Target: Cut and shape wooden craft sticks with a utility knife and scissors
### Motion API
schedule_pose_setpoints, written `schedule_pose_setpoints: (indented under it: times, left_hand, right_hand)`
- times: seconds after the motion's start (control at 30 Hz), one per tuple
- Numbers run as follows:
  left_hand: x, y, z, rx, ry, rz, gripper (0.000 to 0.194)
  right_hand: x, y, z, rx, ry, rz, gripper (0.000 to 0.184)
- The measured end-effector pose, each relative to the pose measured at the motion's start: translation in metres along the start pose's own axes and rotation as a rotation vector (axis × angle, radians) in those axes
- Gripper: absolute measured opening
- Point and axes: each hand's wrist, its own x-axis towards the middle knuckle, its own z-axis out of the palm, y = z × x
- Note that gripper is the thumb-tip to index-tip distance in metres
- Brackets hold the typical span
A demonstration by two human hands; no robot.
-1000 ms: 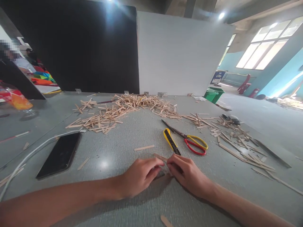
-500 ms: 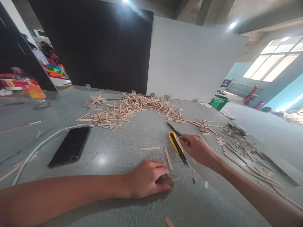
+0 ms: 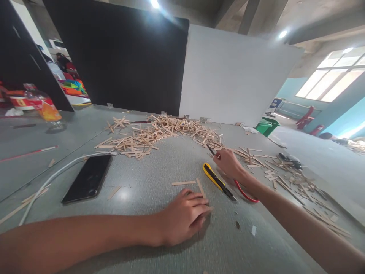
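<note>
My left hand (image 3: 184, 217) rests on the grey table (image 3: 159, 167) with its fingers curled over a small wooden stick piece whose tip shows at the fingertips. My right hand (image 3: 228, 163) reaches further out and closes over the scissors (image 3: 245, 193), whose red handle loop shows below my wrist and dark blade tip above my fingers. A yellow and black utility knife (image 3: 217, 181) lies between my two hands. Two loose wooden sticks (image 3: 185, 183) lie just beyond my left hand.
A big scatter of wooden sticks (image 3: 154, 133) covers the far middle of the table and another pile (image 3: 288, 175) runs along the right. A black phone (image 3: 88, 177) with a white cable lies at the left. A bottle (image 3: 42, 106) stands far left. Black and white boards stand behind.
My right hand left the stick piece, passed over the knife and moved out onto the scissors. My left hand stayed on the piece. The view shifted slightly left.
</note>
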Motion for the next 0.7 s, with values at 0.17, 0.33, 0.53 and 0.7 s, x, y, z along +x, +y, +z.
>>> schedule_pose_setpoints:
  times: [0.17, 0.33, 0.53, 0.7]
  left_hand:
    - [0.003, 0.006, -0.003, 0.112, 0.026, -0.136, 0.026]
    - [0.003, 0.007, -0.004, 0.146, 0.067, -0.181, 0.014]
    - [0.004, 0.004, -0.005, 0.054, 0.068, -0.065, 0.013]
    - [0.006, 0.005, -0.007, 0.006, 0.008, 0.002, 0.014]
  right_hand:
    - [-0.016, 0.003, -0.022, 0.184, 0.171, 0.101, 0.017]
    - [-0.058, -0.015, -0.025, 0.550, 0.174, 0.098, 0.038]
    - [-0.130, -0.044, -0.002, 0.756, 0.200, 0.034, 0.028]
    - [-0.163, -0.041, 0.006, 0.764, 0.160, -0.047, 0.030]
